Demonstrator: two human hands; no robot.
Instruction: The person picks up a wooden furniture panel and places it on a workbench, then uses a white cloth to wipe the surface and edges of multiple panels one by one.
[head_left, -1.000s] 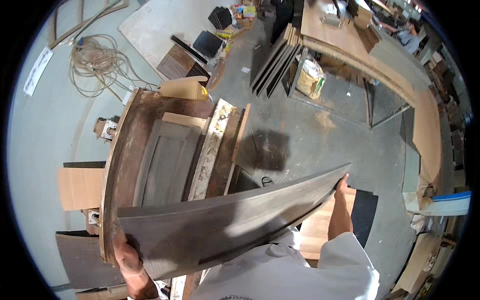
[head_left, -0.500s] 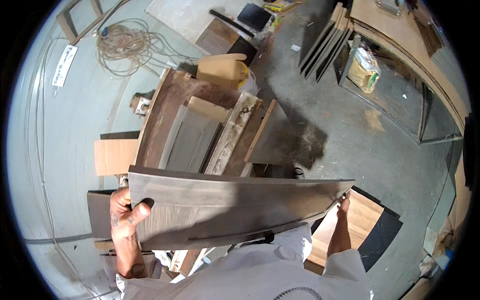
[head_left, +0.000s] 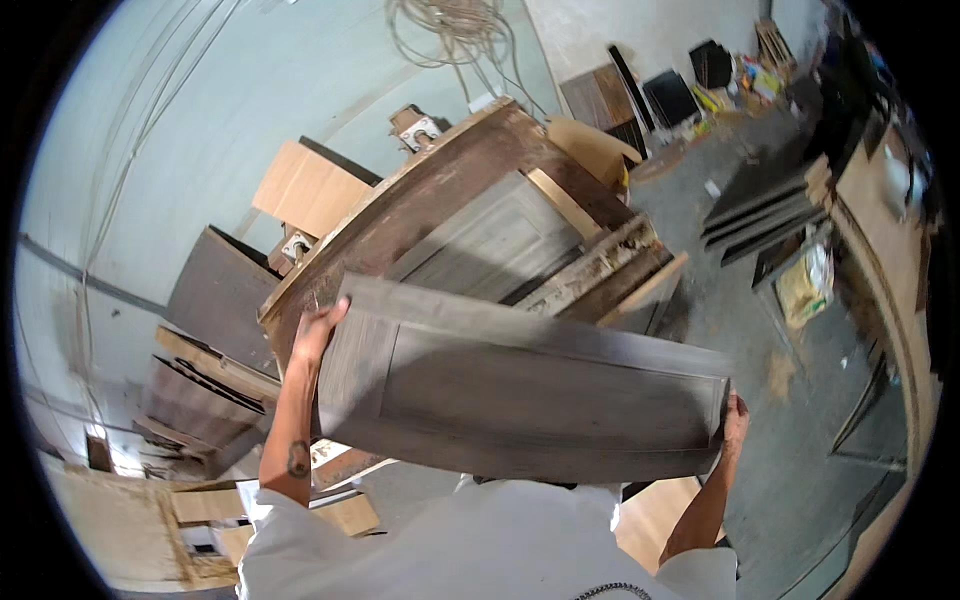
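Note:
A long grey wood-grain cabinet door with a raised frame and a recessed middle is held crosswise in front of my chest. My left hand grips its left end, thumb over the upper corner. At the right end, my right hand is closed round the short edge, its fingers partly hidden by the door. Beyond the door, a similar grey panel lies on a worn brown workbench; the held door covers its near part.
Wood panels lean by the wall at left. A weathered timber beam lies along the bench's right side. Dark boards are stacked beside a table at right, near a yellow-white sack. Coiled cable hangs at the top.
The door has tilted so its recessed panelled face shows more fully, its right end now lower. My view has swung left, bringing the leaning panels further into sight. Both hands keep their hold.

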